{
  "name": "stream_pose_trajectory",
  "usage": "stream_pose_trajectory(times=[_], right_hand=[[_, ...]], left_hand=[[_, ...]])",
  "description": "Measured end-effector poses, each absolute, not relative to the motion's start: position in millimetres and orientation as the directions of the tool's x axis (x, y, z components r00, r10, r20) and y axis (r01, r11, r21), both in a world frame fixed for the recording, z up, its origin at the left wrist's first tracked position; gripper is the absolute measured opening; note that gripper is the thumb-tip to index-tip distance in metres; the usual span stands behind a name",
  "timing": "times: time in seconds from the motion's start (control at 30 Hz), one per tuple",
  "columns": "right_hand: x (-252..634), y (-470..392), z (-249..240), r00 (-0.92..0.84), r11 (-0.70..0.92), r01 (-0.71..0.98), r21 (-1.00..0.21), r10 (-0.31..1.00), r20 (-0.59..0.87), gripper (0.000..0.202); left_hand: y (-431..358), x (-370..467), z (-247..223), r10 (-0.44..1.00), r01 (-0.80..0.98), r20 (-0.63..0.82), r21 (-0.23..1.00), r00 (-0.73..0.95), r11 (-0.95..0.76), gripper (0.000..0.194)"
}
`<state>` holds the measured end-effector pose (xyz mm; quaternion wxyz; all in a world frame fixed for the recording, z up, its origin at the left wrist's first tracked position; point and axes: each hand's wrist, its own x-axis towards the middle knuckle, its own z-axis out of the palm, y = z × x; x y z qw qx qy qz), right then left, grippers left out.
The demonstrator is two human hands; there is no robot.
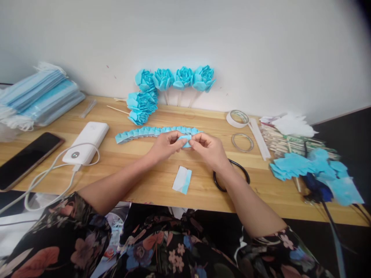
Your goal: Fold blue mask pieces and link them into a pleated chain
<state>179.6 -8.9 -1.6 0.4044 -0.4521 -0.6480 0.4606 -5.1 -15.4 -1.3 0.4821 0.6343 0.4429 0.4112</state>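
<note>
My left hand and my right hand meet over the middle of the table. Between their fingertips they pinch a small folded piece of light-blue fabric; the fingers hide part of it. Just behind the hands lies a row of folded blue petals, overlapping one another, its right end partly covered by the hands. A flat white-and-blue fabric piece rests on the table in front of them. Near my right wrist is a black ring-shaped band.
Several blue fabric flowers on sticks lean at the wall. To the left are face masks, a phone and a power bank with a cable. Tape rolls, wooden sticks and blue petals lie right.
</note>
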Motion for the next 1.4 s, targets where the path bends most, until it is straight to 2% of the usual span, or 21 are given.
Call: stream_pose_trajectory(times=[0.37,0.5,0.83,1.23,1.4], right_hand=[[184.3,-5.5,-4.7,-0.306,0.163,0.145,-0.976,0.945,0.112,0.03],[184.3,-7.1,0.5,-0.268,0.16,0.123,-0.979,0.955,0.122,0.026],[180.2,-11.8,7.8,-0.226,0.315,0.333,-0.889,0.942,0.249,0.007],[180.2,-8.7,-1.4,-0.291,0.259,0.336,-0.905,0.943,0.162,0.014],[181.1,-8.2,-1.2,-0.274,0.256,0.333,-0.908,0.947,0.167,0.016]], left_hand=[[-15.4,-5.1,2.3,0.973,0.086,0.047,0.994,0.227,-0.068,0.028],[-15.0,-4.9,2.5,0.979,0.067,0.046,0.996,0.198,-0.061,0.031],[-15.7,-4.9,2.9,0.981,0.053,0.035,0.998,0.19,-0.046,0.032],[-13.7,-4.2,-5.9,0.966,0.121,0.09,0.985,0.241,-0.122,0.031],[-15.1,-4.5,-1.4,0.962,0.107,0.043,0.991,0.269,-0.075,0.031]])
